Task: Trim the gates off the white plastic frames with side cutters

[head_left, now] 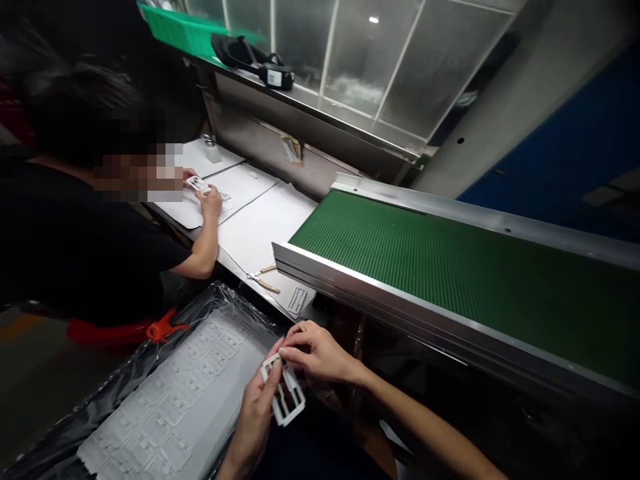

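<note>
Holding a rigid white slotted plastic frame (286,395) above a pale sheet of embossed, die-cut shapes (170,393), the left hand (255,413) cradles it from below. The right hand (320,350) pinches its upper edge, just beside a pebbled green conveyor belt (450,287) with steel rails.

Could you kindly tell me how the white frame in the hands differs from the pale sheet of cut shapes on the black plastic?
The white frame is one small open piece; the sheet is far larger, with many repeated shapes. The frame is held up in the left hand and right hand; the sheet lies flat on the black plastic. Both are pale.
</note>
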The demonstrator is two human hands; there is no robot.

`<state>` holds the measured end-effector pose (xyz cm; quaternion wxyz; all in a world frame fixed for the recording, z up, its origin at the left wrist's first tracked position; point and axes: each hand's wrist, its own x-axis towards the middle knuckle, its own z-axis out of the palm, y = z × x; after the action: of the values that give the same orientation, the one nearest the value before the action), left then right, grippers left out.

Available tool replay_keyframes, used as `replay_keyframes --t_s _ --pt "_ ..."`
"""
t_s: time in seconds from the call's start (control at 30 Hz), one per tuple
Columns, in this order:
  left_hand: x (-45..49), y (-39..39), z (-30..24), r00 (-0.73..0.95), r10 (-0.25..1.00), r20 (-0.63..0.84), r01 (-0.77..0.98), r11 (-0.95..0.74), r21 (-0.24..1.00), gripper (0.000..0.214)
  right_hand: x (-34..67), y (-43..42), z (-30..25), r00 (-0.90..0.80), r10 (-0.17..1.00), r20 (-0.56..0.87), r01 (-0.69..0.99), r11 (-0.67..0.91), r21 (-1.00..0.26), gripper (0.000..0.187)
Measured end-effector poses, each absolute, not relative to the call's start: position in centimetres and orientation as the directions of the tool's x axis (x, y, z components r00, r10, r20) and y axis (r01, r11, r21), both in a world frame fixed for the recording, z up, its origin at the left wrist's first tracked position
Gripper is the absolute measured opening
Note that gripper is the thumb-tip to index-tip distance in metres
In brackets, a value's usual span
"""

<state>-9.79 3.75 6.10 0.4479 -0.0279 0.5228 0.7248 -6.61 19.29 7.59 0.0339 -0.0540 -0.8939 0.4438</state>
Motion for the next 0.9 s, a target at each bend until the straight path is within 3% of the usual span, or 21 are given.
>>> replay_keyframes --t_s 0.07,0.13,0.23,0.37,0.43,0.57,0.67,0.8,0.9 --pt "-10.9 1.7 4.9 -0.602 0.501 -0.621 -0.714 0.009 0.7 0.069 -10.5 19.6 5.1 -0.993 0.097 -0.066 0.114 0.678 -0.726 0.033" --pt "-11.5 -0.1 4.2 -0.601 0.419 -0.68 -0.744 0.019 0.668 0.07 -14.9 20.4 3.1 -0.976 0.163 -0.143 0.217 0.756 -0.617 0.046" --pt "-12.0 -1.7 4.0 -0.605 0.382 -0.699 -0.775 -0.08 0.627 0.065 -20.9 22.2 0.6 -0.942 0.251 -0.224 0.333 0.794 -0.51 0.066" --pt "-12.4 -2.4 4.1 -0.622 0.369 -0.69 -0.782 -0.254 0.569 0.054 -25.4 24.1 -1.9 -0.918 0.221 -0.33 0.36 0.811 -0.461 0.082" --pt "-12.9 -2.6 3.9 -0.631 0.37 -0.682 -0.775 -0.317 0.546 0.049 -26.1 24.5 -2.7 -0.901 0.219 -0.375 0.381 0.813 -0.44 0.081" --pt "-14.1 -2.7 3.5 -0.622 0.407 -0.669 -0.782 -0.364 0.506 0.042 -25.9 24.0 -3.2 -0.86 0.255 -0.441 0.458 0.767 -0.449 0.062" --pt "-15.0 -2.2 3.3 -0.608 0.475 -0.636 -0.794 -0.392 0.465 0.044 -24.1 22.8 -2.6 -0.84 0.26 -0.476 0.515 0.661 -0.547 0.051" --pt "-16.0 -0.9 3.2 -0.593 0.552 -0.586 -0.805 -0.403 0.435 0.046 -17.8 21.0 -0.7 -0.856 0.141 -0.497 0.505 0.431 -0.748 0.038" --pt "-16.4 0.3 3.4 -0.55 0.608 -0.573 -0.834 -0.367 0.412 0.045 -11.0 19.9 0.9 -0.9 0.004 -0.437 0.436 -0.048 -0.899 0.046"
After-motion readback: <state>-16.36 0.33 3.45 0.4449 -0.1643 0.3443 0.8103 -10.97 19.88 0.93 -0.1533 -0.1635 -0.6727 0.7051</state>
